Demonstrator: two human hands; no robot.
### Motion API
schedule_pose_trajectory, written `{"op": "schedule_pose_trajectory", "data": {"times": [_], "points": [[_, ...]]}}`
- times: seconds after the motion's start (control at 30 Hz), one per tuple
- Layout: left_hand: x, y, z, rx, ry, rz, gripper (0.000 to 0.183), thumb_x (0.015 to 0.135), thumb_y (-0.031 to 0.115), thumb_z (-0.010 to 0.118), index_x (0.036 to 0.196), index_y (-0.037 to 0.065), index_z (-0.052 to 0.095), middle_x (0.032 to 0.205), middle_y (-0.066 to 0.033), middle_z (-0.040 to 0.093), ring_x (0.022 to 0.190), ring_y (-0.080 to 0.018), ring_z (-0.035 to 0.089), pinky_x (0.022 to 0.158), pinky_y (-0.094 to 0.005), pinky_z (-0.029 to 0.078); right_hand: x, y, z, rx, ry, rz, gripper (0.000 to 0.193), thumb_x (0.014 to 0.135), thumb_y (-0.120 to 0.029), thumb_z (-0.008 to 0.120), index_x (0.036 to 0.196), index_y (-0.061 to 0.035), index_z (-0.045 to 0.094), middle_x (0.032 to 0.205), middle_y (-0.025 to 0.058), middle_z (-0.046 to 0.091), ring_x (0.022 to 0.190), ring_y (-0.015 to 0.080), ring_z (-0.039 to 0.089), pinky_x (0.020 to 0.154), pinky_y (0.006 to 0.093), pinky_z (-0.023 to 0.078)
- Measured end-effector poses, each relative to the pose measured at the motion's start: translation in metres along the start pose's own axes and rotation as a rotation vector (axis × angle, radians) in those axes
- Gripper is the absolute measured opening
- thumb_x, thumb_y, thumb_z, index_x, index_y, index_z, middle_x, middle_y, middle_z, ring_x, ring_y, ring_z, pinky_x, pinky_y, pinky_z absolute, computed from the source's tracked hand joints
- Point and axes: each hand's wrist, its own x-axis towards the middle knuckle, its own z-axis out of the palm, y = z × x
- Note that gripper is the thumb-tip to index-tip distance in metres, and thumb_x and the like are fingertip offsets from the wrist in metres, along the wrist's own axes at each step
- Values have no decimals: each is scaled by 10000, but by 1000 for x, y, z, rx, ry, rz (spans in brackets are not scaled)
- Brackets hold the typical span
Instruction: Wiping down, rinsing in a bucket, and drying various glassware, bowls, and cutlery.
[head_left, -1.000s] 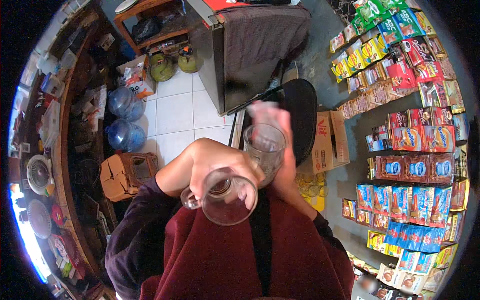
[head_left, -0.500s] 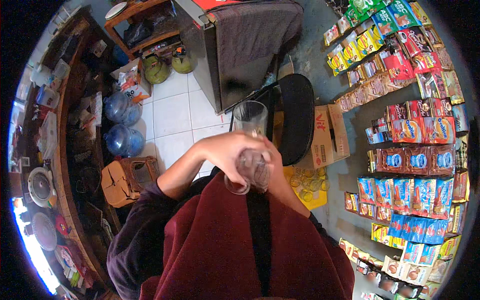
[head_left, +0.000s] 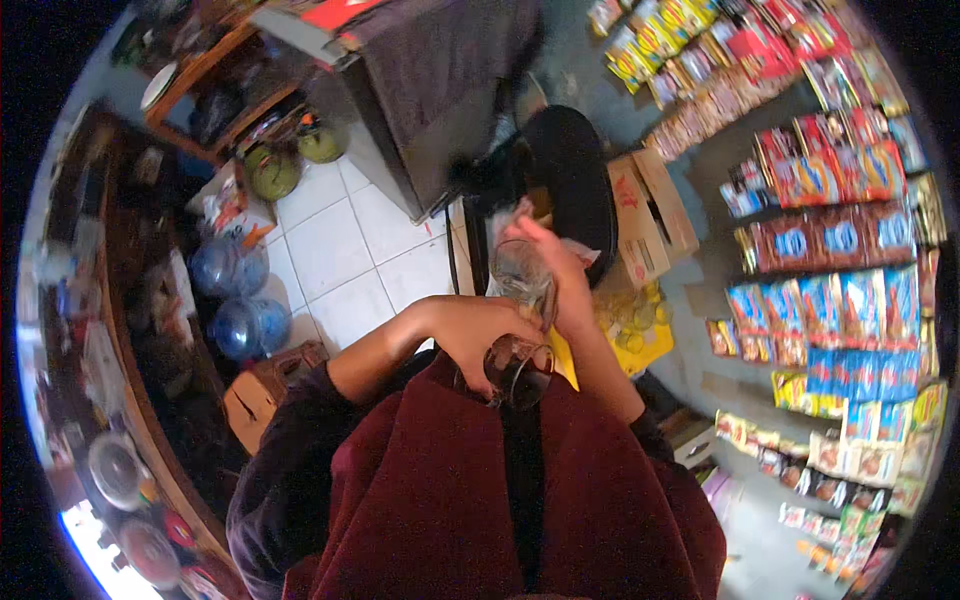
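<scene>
Maroon top [head_left: 430, 480], black strip [head_left: 525, 490] down middle; dark sleeves [head_left: 285, 470]; bare hands [head_left: 475, 330].

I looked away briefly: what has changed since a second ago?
The left hand has carried the near glass rightward, from left of the dark jacket strip to over it. Neither glass was visibly let go; the far glass remains by the right hand. The view turned; the blue bottles stayed put.

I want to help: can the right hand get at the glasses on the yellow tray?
Probably not yet: the right hand is against a clear glass, though the glasses on the yellow tray look near.
</scene>
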Motion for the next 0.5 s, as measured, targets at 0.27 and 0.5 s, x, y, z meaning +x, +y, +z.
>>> {"op": "schedule_pose_trajectory", "data": {"times": [0.27,0.5], "points": [[24,-43,13,-248,-315,-81,570,481,259,723,972,42,532,909,-95,529,853,-221,535,752,-310,421,-53,40,-74,-929,-401,272,188,631,-113,517,773,-63,630,686,102,593,617,210,556,589,306,430],[75,-94,55,-443,-488,-139,573,526,70,707,1048,25,476,973,-66,514,732,-147,575,639,-268,479,-145,71,-125,-980,-43,502,193,710,-143,522,832,-44,634,750,125,617,690,206,595,638,294,450]]}}
